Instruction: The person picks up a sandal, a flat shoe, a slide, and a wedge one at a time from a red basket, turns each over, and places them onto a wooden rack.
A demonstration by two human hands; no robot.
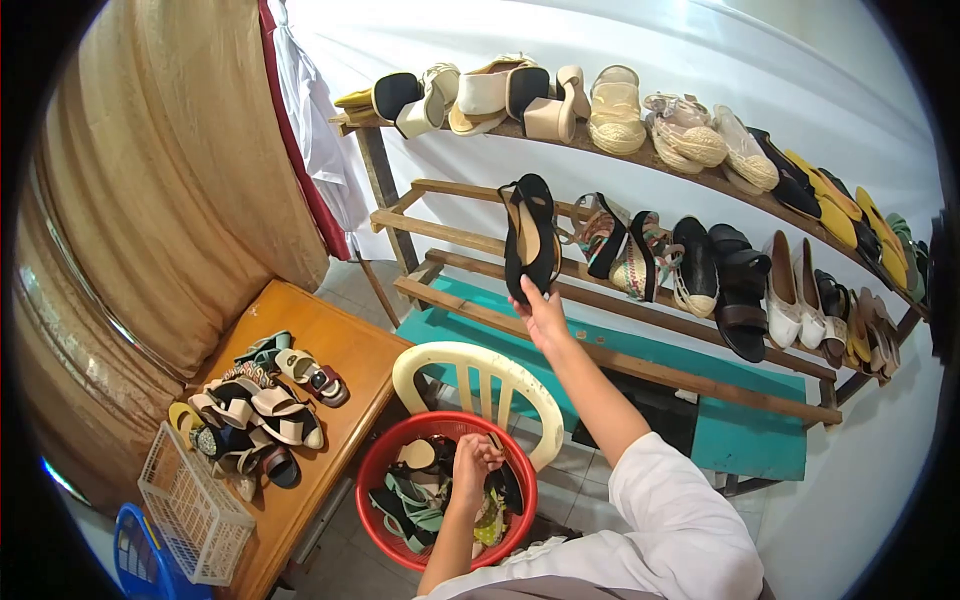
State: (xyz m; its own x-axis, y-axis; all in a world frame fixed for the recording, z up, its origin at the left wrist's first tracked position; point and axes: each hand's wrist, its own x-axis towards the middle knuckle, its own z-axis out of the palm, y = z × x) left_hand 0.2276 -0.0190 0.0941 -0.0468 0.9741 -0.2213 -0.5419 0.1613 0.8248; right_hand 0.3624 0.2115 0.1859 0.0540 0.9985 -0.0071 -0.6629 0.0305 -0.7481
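Observation:
My right hand (541,318) is stretched forward with its fingers closed around one end of a black shoe (529,240) with a beige insole. The shoe is held up in front of the rack's middle shelf, left of the patterned wedge sandals (600,238). My left hand (478,465) is over the red basket (367,475), fingers curled. Whether it grips a shoe there is hard to make out; a dark edge shows by its fingertips. Inside the basket are mixed shoes, among them green strappy sandals (412,505) and dark ones.
A wooden rack (640,160) carries rows of shoes on its upper and middle shelves. Below it lies a teal board (750,430). A cream plastic chair (548,405) stands behind the basket. The wooden table (290,325) at left holds piled shoes (260,410) and a white crate (195,510).

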